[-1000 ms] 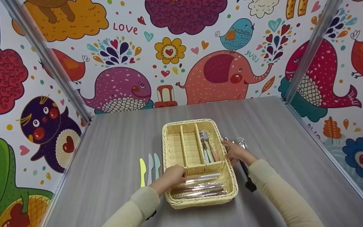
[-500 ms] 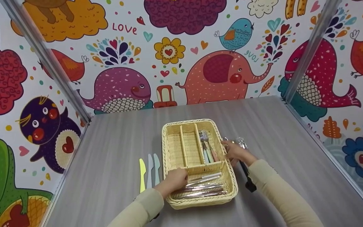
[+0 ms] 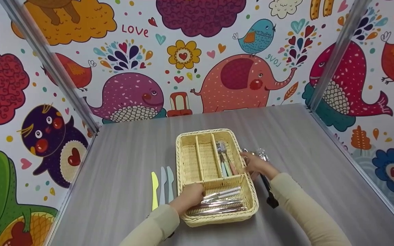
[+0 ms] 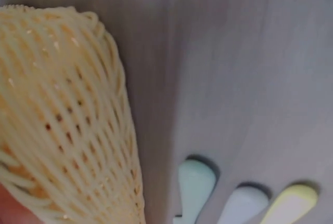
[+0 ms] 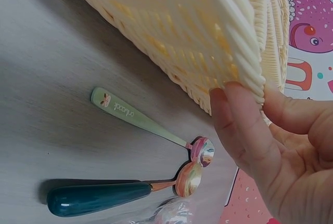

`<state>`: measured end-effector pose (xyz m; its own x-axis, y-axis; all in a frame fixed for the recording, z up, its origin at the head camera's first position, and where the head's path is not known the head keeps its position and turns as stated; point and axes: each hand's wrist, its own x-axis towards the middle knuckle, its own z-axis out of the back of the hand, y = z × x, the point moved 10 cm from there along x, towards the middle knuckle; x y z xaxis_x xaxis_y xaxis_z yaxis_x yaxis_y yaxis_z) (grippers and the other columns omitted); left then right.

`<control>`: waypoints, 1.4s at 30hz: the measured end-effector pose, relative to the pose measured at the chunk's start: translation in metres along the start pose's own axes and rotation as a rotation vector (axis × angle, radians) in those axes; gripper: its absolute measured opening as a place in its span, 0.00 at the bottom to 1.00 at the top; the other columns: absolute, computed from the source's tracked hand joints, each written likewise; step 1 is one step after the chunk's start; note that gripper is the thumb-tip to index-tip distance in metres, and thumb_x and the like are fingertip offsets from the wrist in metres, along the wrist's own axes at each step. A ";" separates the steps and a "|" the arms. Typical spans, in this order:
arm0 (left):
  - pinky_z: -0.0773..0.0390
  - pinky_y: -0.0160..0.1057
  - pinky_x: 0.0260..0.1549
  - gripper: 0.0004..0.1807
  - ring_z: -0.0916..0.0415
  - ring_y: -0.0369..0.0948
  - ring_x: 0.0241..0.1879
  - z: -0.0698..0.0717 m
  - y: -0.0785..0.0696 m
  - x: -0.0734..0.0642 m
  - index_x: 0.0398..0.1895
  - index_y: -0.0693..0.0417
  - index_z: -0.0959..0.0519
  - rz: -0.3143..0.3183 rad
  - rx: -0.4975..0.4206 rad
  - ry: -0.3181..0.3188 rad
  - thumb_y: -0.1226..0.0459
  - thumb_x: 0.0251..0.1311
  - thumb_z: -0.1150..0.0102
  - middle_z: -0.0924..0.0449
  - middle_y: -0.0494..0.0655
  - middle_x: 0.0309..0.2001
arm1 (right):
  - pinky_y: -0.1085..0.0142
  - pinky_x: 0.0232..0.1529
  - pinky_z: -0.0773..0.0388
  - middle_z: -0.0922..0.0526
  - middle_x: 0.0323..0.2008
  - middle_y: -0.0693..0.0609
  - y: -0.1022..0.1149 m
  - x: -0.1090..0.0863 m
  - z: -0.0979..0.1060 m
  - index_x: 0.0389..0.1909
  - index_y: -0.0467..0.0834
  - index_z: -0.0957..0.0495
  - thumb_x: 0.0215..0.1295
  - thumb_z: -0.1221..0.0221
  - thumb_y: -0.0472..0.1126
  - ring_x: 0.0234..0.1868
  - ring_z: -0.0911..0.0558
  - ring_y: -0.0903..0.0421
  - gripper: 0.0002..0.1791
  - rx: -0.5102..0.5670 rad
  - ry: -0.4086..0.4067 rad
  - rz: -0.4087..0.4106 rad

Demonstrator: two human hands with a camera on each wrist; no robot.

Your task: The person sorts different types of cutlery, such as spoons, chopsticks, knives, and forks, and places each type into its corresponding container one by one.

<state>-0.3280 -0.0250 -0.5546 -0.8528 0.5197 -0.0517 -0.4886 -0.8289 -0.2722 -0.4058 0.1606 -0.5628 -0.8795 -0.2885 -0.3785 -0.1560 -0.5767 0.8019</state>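
A pale woven basket point(image 3: 180, 153) with several compartments stands on the table. My left hand point(image 3: 191, 195) reaches over its near left rim into the front compartment. Its fingers are curled at the left ends of slim shiny chopsticks point(image 3: 222, 194), and the fingertips are hidden. Further metallic chopsticks point(image 3: 217, 209) lie below these in the same compartment. My right hand point(image 5: 281, 141) pinches the basket's right rim, thumb on the inner side and fingers outside. Spoons with coloured handles point(image 3: 229, 167) lie in the far right compartment.
Three table knives, a yellow one point(image 3: 154, 188), a grey one point(image 3: 163, 184) and a mint one point(image 3: 170, 181), lie left of the basket. On its right lie a green-handled spoon point(image 5: 140, 117), a dark teal-handled spoon point(image 5: 99, 198) and clear plastic wrapping point(image 5: 174, 213). Patterned walls surround the table.
My left hand has moved slightly right and deeper into the front compartment. The chopsticks at its fingers have shifted and spread a little to the right. The right hand stays on the rim.
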 end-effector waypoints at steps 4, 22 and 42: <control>0.28 0.33 0.21 0.07 0.26 0.38 0.23 0.015 0.004 0.002 0.20 0.59 0.19 0.011 -0.145 0.007 0.74 0.46 0.47 0.22 0.43 0.21 | 0.54 0.23 0.21 0.32 0.50 0.27 0.001 -0.001 0.001 0.68 0.36 0.51 0.54 0.46 0.22 0.36 0.19 0.41 0.40 0.000 -0.006 0.009; 0.26 0.53 0.37 0.27 0.28 0.56 0.45 0.037 0.089 -0.015 0.61 0.68 0.39 0.425 -0.182 -0.455 0.66 0.60 0.47 0.32 0.60 0.56 | 0.53 0.24 0.21 0.31 0.50 0.27 -0.001 -0.001 0.000 0.68 0.34 0.54 0.54 0.50 0.19 0.36 0.19 0.41 0.40 0.041 0.015 0.015; 0.25 0.50 0.30 0.28 0.26 0.54 0.40 0.033 0.094 -0.016 0.65 0.65 0.41 0.469 -0.188 -0.460 0.66 0.62 0.50 0.33 0.57 0.59 | 0.69 0.17 0.32 0.27 0.24 0.44 -0.064 -0.025 0.085 0.34 0.24 0.28 0.47 0.47 0.28 0.19 0.32 0.58 0.13 -0.258 -0.329 -0.065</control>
<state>-0.3665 -0.1173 -0.5478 -0.9783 -0.0613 0.1977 -0.0433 -0.8735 -0.4849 -0.4118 0.2700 -0.5655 -0.9748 -0.0095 -0.2230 -0.1351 -0.7702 0.6233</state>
